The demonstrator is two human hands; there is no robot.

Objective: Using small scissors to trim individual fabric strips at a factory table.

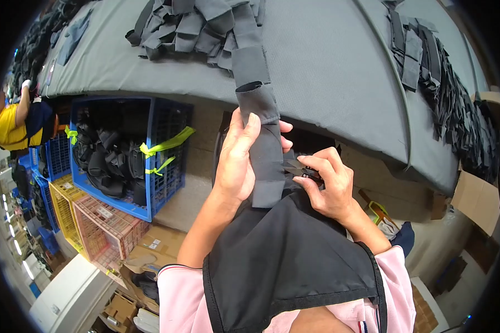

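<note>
A chain of dark grey fabric pieces [266, 147] runs from the pile on the table down toward my lap. My left hand [238, 152] is closed on this strip, thumb in front and fingertips showing past its right edge. Small dark thread snips [299, 168] sit in my right hand [330, 186], pinched between thumb and fingers. Their blades point left, close to the strip's right edge; whether they touch it I cannot tell. The strip's lower end hangs over the black apron [289, 250] I wear.
The grey-covered table [322, 72] bears a heap of grey fabric pieces [200, 28] and dark strips [428, 72] at the right. A blue crate [150, 155] with black items stands left, near yellow [66, 205] and pink crates [100, 222]. A person in yellow [14, 127] is far left.
</note>
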